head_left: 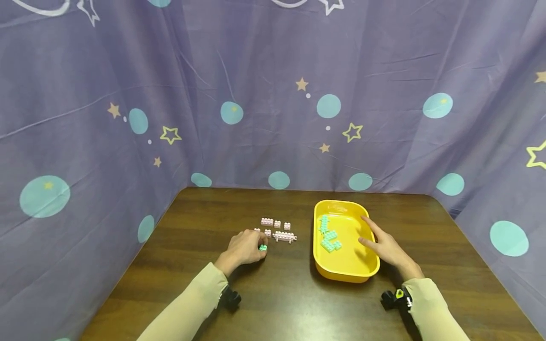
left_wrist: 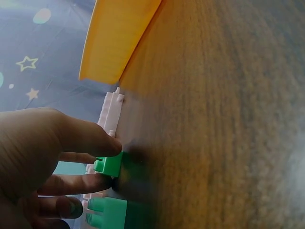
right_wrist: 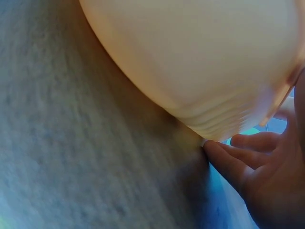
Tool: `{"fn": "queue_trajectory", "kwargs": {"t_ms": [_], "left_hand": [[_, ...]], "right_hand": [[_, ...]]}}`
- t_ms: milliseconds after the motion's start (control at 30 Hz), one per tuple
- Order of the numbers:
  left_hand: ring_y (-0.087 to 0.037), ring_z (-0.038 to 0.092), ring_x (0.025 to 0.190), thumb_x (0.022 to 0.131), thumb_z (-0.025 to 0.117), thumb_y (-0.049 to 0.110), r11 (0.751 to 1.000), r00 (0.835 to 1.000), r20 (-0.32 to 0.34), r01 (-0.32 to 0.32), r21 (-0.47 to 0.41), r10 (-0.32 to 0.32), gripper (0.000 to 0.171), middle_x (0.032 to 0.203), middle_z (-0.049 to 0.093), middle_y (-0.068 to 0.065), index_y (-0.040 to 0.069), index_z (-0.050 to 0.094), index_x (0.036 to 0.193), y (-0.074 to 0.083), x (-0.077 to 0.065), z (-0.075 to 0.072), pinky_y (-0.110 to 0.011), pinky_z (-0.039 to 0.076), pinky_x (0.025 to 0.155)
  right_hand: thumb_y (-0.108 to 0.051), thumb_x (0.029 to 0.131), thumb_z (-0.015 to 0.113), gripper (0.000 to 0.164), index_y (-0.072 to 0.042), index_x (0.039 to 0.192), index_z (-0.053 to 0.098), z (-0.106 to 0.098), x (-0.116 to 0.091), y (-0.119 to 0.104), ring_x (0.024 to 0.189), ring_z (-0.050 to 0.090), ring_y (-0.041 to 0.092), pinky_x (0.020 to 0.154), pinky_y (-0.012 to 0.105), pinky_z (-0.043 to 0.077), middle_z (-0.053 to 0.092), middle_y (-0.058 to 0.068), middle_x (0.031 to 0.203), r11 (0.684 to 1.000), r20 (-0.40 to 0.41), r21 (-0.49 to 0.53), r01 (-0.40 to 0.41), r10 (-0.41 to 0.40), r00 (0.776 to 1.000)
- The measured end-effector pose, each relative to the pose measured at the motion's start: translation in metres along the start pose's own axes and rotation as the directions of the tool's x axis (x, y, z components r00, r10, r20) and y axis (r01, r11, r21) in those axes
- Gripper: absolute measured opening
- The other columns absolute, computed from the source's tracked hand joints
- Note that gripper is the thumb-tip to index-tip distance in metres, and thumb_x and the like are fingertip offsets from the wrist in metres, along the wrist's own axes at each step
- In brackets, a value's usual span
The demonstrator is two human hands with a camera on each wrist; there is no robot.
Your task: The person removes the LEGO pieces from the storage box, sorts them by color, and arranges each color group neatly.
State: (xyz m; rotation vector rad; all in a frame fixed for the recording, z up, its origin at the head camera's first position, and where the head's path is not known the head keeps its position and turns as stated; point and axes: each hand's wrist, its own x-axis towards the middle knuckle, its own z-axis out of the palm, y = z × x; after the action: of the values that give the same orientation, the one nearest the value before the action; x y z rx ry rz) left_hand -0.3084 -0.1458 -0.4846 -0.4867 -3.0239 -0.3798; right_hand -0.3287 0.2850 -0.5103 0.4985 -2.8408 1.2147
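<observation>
Left hand (head_left: 246, 247) pinches a green block (head_left: 263, 247) nearer the left edge of the surface (head_left: 281, 303); relaxed right hand (head_left: 388, 247) touches yellow tray (head_left: 351, 260).

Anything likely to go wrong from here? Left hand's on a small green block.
1. Slip: the left hand has the small green block only at its fingertips, so it might drop.
2. Knock: the pink blocks sit close to that hand; a sideways sweep could scatter them.
3. Tray shift: the right hand is at the rim of the yellow tray; a bump may jostle the green pieces inside.
</observation>
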Motion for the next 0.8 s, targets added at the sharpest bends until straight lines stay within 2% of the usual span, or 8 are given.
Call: {"fn": "queue_trajectory", "kwargs": {"t_ms": [300, 467, 567, 800], "left_hand": [[-0.013, 0.053, 0.063, 0.07, 0.076, 0.029, 1.0, 1.0, 0.001, -0.01, 0.0, 0.01, 0.017, 0.069, 0.055, 0.014, 0.029, 0.068, 0.085, -0.001, 0.0, -0.002, -0.035, 0.041, 0.051], [-0.011, 0.06, 0.071, 0.071, 0.079, 0.037, 1.0, 1.0, 0.011, 0.013, -0.011, -0.013, 0.024, 0.081, 0.066, 0.013, 0.028, 0.07, 0.092, 0.003, 0.0, -0.01, -0.035, 0.045, 0.056], [-0.012, 0.062, 0.075, 0.072, 0.081, 0.04, 0.999, 1.0, -0.006, 0.015, -0.043, -0.015, 0.029, 0.089, 0.069, 0.008, 0.026, 0.071, 0.096, 0.007, 0.002, -0.017, -0.034, 0.046, 0.057], [-0.012, 0.061, 0.074, 0.074, 0.081, 0.04, 0.99, 0.991, -0.099, -0.098, -0.1, 0.088, 0.029, 0.093, 0.069, 0.002, 0.024, 0.072, 0.097, 0.026, 0.021, -0.028, -0.032, 0.045, 0.055]], "right_hand": [[-0.034, 0.095, 0.06, 0.072, -0.014, 0.155, 0.024, 0.001, 0.0, 0.0, 0.137, 0.031, 0.051, 0.107, 0.066, 0.026, 0.028, 0.029, 0.154, 1.0, -0.014, 0.005, 0.013, -0.013, 1.0], [-0.037, 0.096, 0.059, 0.072, -0.015, 0.155, 0.023, 0.002, -0.001, 0.001, 0.137, 0.031, 0.051, 0.107, 0.066, 0.026, 0.027, 0.028, 0.154, 1.0, -0.008, 0.005, 0.006, -0.006, 1.0], [-0.037, 0.096, 0.058, 0.072, -0.015, 0.155, 0.023, 0.003, -0.001, 0.002, 0.137, 0.031, 0.051, 0.107, 0.066, 0.026, 0.028, 0.028, 0.154, 1.0, -0.003, 0.005, 0.004, -0.004, 1.0], [-0.037, 0.095, 0.059, 0.073, -0.014, 0.155, 0.023, 0.002, 0.0, 0.001, 0.137, 0.031, 0.051, 0.108, 0.066, 0.026, 0.028, 0.029, 0.153, 1.0, -0.009, 0.012, 0.003, -0.003, 1.0]]}}
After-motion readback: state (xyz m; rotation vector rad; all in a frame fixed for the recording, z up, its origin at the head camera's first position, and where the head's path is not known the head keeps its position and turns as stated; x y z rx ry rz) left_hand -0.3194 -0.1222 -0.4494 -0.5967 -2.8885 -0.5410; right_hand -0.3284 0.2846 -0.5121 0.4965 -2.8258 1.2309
